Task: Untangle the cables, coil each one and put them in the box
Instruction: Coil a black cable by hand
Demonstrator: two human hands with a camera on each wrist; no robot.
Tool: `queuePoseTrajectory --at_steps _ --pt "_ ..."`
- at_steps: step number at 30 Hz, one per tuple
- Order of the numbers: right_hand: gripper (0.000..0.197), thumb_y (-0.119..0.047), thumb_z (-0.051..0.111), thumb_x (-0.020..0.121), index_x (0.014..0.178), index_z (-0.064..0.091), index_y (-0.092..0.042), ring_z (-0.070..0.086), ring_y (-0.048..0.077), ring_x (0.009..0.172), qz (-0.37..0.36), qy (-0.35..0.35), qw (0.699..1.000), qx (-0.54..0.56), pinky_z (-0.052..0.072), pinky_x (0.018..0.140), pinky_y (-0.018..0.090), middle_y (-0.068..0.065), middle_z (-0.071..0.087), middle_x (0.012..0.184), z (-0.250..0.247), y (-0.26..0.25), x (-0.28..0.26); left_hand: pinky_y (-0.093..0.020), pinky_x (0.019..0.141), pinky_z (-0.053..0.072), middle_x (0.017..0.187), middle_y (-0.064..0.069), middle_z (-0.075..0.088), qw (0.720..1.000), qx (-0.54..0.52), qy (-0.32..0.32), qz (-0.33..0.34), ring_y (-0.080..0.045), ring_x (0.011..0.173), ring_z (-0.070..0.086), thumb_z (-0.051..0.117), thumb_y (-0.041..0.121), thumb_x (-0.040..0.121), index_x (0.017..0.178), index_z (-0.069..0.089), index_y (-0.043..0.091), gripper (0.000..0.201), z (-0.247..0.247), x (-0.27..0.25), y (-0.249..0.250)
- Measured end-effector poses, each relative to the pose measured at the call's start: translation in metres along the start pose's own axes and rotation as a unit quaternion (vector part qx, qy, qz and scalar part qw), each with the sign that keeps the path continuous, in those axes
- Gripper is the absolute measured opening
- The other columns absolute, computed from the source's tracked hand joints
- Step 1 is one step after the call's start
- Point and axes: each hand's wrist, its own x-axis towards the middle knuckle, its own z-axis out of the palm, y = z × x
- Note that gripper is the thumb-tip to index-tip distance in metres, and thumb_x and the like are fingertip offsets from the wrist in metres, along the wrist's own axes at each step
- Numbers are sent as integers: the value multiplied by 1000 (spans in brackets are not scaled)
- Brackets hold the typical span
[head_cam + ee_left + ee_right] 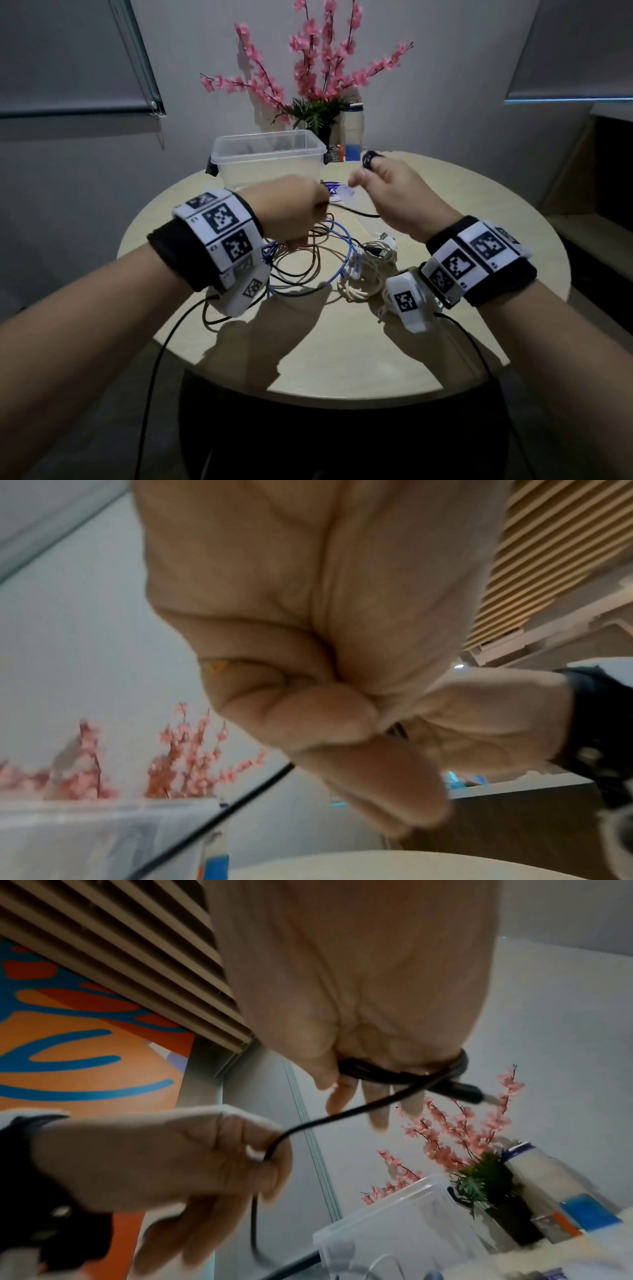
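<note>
Over the round, pale wooden surface (308, 342), the left hand (291, 212) is curled into a fist that pinches a thin black cable (342, 1115) between thumb and forefinger. From that pinch the cable runs toward 2 o'clock, up to the right hand (394, 192), where it is wound in several turns around the straightened fingers (377, 1112). The right thumb presses on the small dark coil (370, 159), and in the right wrist view a black plug end (459, 1091) sticks out of the coil toward 4 o'clock. Below the left hand the same cable drops down toward the surface.

The clear, rectangular plastic box (267, 150) stands open at 12 o'clock on the surface, just beyond both hands; whether it holds anything cannot be told. At the centre of the surface, below the hands, lies the remaining tangle: a light blue cable (346, 253) looped among thin black loops (298, 270), and just beside it toward 3 o'clock a bundled white cable (363, 277) with a dark USB plug (380, 253) lying on it.

Behind the box, at 12 o'clock, stands a dark pot of pink artificial blossoms (318, 68) with green leaves, and a white bottle with a blue label (352, 133) beside it toward 3 o'clock.
</note>
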Motion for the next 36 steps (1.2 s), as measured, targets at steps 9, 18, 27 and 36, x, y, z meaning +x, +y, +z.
queuePoseTrajectory --at_steps 9,18,27,36 --pt "49 -44 40 99 63 50 -13 24 14 47 49 -168 963 205 26 52 29 -1 28 52 0 -5 -13 -39 70 52 88 -8 65 964 -23 255 -67 -28 77 61 43 26 100 104 62 13 24 -30 6 -29" --pt "39 -29 26 105 77 48 -12 60 19 54 44 -51 847 527 40 50 24 11 69 77 -9 -28 -6 -29 66 41 82 -9 61 997 10 79 -4 -28 83 59 46 25 96 93 62 6 26 21 4 2" --pt "27 -21 41 102 85 60 -14 61 5 92 17 99 899 426 46 91 29 1 66 100 -10 -14 3 -21 52 43 64 4 60 998 -51 -21 33 -6 44 50 45 26 98 91 64 7 27 27 0 10" --pt "30 -27 40 101 81 59 -15 56 10 50 46 -40 997 37 37 55 30 -1 63 61 5 7 -6 -28 59 27 75 0 52 988 1 154 33 -18 68 46 45 25 98 97 61 11 21 -2 -7 3"
